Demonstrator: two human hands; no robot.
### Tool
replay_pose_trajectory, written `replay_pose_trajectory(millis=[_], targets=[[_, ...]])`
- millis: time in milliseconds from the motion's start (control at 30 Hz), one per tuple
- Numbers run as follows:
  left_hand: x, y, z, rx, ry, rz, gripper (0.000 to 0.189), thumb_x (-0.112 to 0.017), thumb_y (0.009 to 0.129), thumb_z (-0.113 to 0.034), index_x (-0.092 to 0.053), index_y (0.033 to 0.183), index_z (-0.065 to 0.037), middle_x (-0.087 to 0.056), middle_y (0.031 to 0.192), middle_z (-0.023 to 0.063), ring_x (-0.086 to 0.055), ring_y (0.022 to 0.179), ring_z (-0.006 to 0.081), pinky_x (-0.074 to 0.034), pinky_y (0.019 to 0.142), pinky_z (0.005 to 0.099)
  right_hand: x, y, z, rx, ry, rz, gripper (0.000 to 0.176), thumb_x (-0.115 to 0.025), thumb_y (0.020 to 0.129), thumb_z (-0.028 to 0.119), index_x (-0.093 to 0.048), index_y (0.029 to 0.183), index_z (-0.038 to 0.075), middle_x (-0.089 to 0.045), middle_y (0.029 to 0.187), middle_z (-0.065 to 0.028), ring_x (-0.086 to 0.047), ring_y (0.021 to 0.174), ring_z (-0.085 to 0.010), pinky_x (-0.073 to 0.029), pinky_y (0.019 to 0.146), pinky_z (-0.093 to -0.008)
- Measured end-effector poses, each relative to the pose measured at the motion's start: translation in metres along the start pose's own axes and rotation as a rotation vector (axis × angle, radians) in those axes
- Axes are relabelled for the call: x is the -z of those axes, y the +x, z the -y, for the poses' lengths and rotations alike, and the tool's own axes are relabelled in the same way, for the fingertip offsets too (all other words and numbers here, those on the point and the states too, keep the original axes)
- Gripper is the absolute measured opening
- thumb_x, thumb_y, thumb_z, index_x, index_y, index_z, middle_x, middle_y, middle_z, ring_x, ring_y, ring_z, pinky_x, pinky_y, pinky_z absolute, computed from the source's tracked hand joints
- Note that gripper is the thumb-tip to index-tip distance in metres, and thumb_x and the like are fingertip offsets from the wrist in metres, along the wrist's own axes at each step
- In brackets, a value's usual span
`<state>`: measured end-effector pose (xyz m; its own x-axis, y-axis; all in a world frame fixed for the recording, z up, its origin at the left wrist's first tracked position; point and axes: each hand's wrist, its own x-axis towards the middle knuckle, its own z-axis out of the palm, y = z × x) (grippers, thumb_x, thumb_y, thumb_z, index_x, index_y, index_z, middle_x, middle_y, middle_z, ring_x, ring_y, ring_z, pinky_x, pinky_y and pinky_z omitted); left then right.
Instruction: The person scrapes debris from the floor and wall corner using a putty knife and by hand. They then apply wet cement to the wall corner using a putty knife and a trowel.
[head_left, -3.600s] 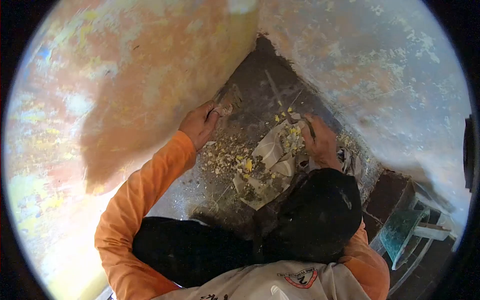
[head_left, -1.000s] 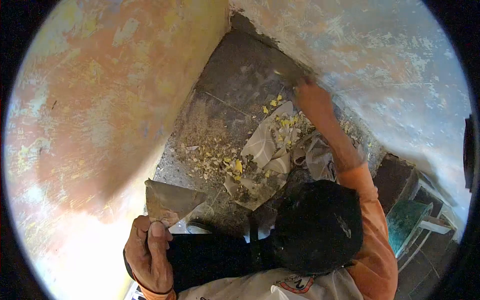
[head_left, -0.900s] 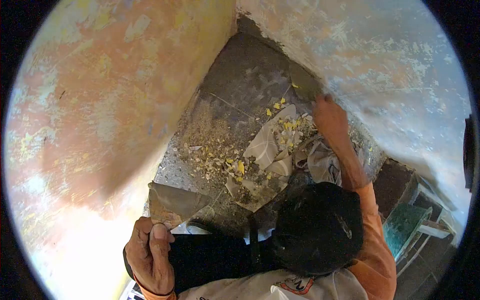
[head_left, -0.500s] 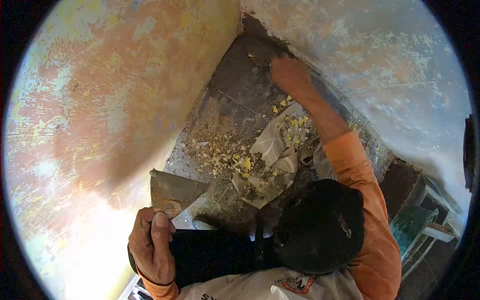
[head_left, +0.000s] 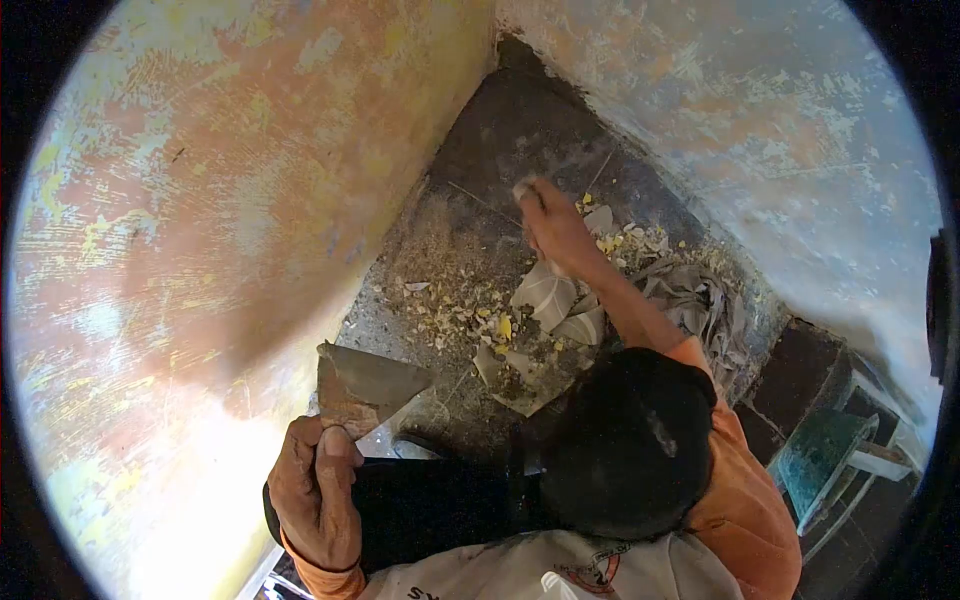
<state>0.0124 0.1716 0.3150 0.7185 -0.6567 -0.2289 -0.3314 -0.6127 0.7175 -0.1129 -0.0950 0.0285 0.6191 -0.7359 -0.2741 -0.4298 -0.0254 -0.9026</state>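
Note:
My left hand (head_left: 318,492) pinches the lower edge of a bent grey-brown sheet, which looks like worn sandpaper (head_left: 370,385), between thumb and fingers. It is held above my dark-clad left leg (head_left: 430,495), close to the left wall. Over the dusty floor, my right hand (head_left: 556,228) is closed, fingers drawn together; whatever it holds is hidden. Just below that hand lie broken pale sheet pieces (head_left: 546,298) with curved lines. White and yellow paint flakes (head_left: 470,325) are scattered around them.
Scraped, patchy walls stand at left (head_left: 200,200) and right (head_left: 740,110), meeting in a corner at the top. A crumpled grey cloth (head_left: 705,305) lies by the right wall. A green-topped stand (head_left: 825,455) is at lower right. My right knee (head_left: 625,450) covers part of the floor.
My right hand has drawn back from the floor near the corner, towards me and slightly left. The crumpled cloth has come into fuller view. My left hand still grips the sheet.

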Motion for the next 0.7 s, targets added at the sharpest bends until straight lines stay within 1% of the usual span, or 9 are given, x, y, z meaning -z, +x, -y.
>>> replay_pose_trajectory(millis=[33, 67, 133, 233, 467, 500, 533, 633, 700], targets=[[0.000, 0.000, 0.001, -0.003, 0.001, 0.004, 0.024, -0.050, 0.104, -0.016, -0.059, 0.089, 0.001, -0.056, 0.066, 0.0048, -0.044, 0.057, 0.0090, -0.033, 0.052, 0.0263, 0.002, 0.004, -0.004, -0.138, 0.367, -0.037, 0.033, -0.049, 0.105, 0.030, -0.057, 0.123, 0.004, -0.058, 0.075, -0.0105, -0.057, 0.054, -0.0202, -0.048, 0.046, -0.0376], [0.000, -0.001, 0.001, -0.025, -0.010, -0.009, 0.025, -0.050, 0.104, -0.017, -0.059, 0.089, 0.002, -0.056, 0.066, 0.0047, -0.044, 0.057, 0.0090, -0.033, 0.052, 0.0262, -0.001, 0.011, -0.009, -0.138, 0.369, -0.041, 0.033, -0.049, 0.105, 0.030, -0.057, 0.123, 0.004, -0.058, 0.075, -0.0105, -0.057, 0.054, -0.0202, -0.048, 0.046, -0.0376], [0.000, -0.001, 0.002, -0.049, -0.017, -0.027, 0.025, -0.050, 0.104, -0.017, -0.059, 0.090, 0.002, -0.056, 0.066, 0.0047, -0.044, 0.057, 0.0090, -0.033, 0.052, 0.0262, -0.017, 0.033, -0.012, -0.185, 0.685, -0.122, 0.035, -0.049, 0.105, 0.035, -0.056, 0.122, 0.004, -0.053, 0.072, -0.0064, -0.051, 0.051, -0.0165, -0.046, 0.044, -0.0366], [0.003, -0.004, 0.003, -0.011, -0.032, -0.022, 0.025, -0.051, 0.104, -0.017, -0.059, 0.090, 0.002, -0.056, 0.066, 0.0045, -0.044, 0.056, 0.0086, -0.033, 0.052, 0.0261, -0.039, 0.057, -0.011, -0.204, 0.829, -0.111, 0.036, -0.050, 0.105, 0.037, -0.055, 0.121, 0.005, -0.053, 0.072, -0.0062, -0.052, 0.051, -0.0164, -0.045, 0.044, -0.0365], [0.008, -0.008, 0.004, -0.019, 0.003, -0.035, 0.025, -0.051, 0.104, -0.018, -0.059, 0.091, 0.001, -0.056, 0.067, 0.0041, -0.043, 0.056, 0.0082, -0.033, 0.052, 0.0257, -0.087, 0.087, 0.011, -0.240, 0.887, -0.199, 0.035, -0.049, 0.106, 0.036, -0.055, 0.122, 0.006, -0.055, 0.076, -0.0077, -0.053, 0.051, -0.0167, -0.045, 0.043, -0.0366], [0.008, -0.007, 0.006, -0.027, 0.003, -0.038, 0.025, -0.051, 0.104, -0.018, -0.059, 0.090, 0.001, -0.056, 0.067, 0.0042, -0.044, 0.056, 0.0083, -0.033, 0.052, 0.0257, -0.093, 0.086, 0.018, -0.162, 0.855, -0.218, 0.036, -0.049, 0.106, 0.036, -0.055, 0.123, 0.006, -0.055, 0.076, -0.0077, -0.053, 0.051, -0.0166, -0.045, 0.042, -0.0367], [0.008, -0.006, 0.005, -0.030, 0.004, -0.035, 0.025, -0.051, 0.104, -0.018, -0.059, 0.090, 0.001, -0.056, 0.067, 0.0042, -0.044, 0.056, 0.0083, -0.033, 0.052, 0.0257, -0.095, 0.084, 0.023, -0.086, 0.822, -0.240, 0.036, -0.048, 0.106, 0.036, -0.054, 0.124, 0.005, -0.055, 0.077, -0.0077, -0.053, 0.050, -0.0165, -0.045, 0.042, -0.0367], [0.009, -0.004, 0.004, -0.013, 0.019, -0.048, 0.026, -0.051, 0.104, -0.018, -0.059, 0.089, 0.001, -0.057, 0.067, 0.0044, -0.045, 0.057, 0.0093, -0.034, 0.053, 0.0263, -0.079, 0.059, 0.037, -0.009, 0.766, -0.254, 0.036, -0.048, 0.106, 0.035, -0.053, 0.125, 0.005, -0.054, 0.076, -0.0072, -0.052, 0.050, -0.0162, -0.045, 0.042, -0.0369], [0.011, -0.004, 0.006, 0.004, 0.028, -0.034, 0.027, -0.051, 0.103, -0.019, -0.060, 0.088, 0.001, -0.057, 0.067, 0.0052, -0.046, 0.057, 0.0109, -0.035, 0.054, 0.0273, -0.067, 0.060, 0.030, -0.048, 0.807, -0.286, 0.035, -0.048, 0.106, 0.035, -0.053, 0.124, 0.005, -0.054, 0.076, -0.0073, -0.052, 0.050, -0.0163, -0.045, 0.042, -0.0368]])
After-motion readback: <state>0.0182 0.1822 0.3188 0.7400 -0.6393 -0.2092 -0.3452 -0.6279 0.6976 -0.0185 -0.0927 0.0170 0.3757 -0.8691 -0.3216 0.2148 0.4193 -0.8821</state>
